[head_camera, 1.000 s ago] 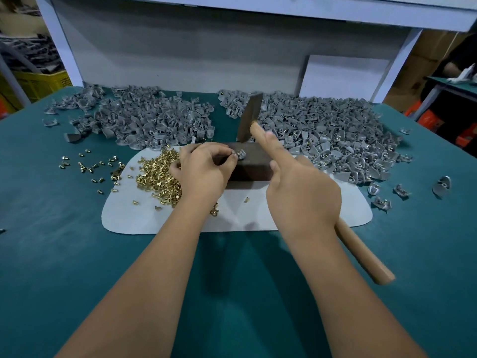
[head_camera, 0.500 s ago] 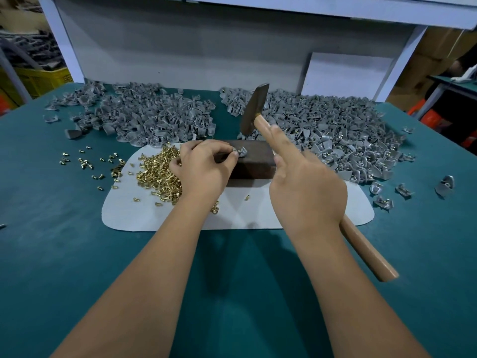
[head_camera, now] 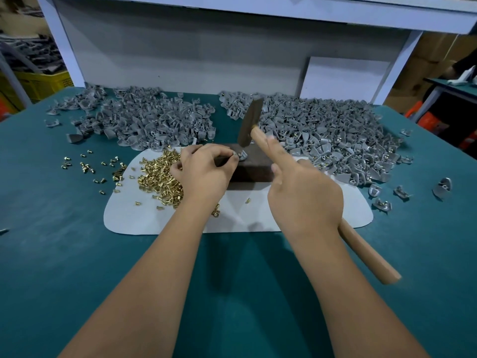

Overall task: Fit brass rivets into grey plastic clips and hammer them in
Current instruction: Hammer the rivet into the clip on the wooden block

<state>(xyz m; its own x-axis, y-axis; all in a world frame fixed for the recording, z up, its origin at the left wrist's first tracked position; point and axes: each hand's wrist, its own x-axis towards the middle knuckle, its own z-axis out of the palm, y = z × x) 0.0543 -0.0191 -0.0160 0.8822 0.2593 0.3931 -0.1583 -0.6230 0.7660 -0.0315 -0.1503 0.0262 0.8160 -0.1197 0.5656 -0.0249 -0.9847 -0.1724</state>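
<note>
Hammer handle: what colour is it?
Light tan wood; the hammer handle shows best in the head view.

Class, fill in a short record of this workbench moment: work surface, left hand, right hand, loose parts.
Work surface: dark block on white mat
Left hand: pinches grey clip on the block
Right hand: grips hammer, head just above the clip
Loose parts: brass rivets on the mat's left; clip piles behind

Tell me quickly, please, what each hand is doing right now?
Left hand: pinches a grey clip on the dark block.
Right hand: grips the hammer, forefinger along the handle.
</note>
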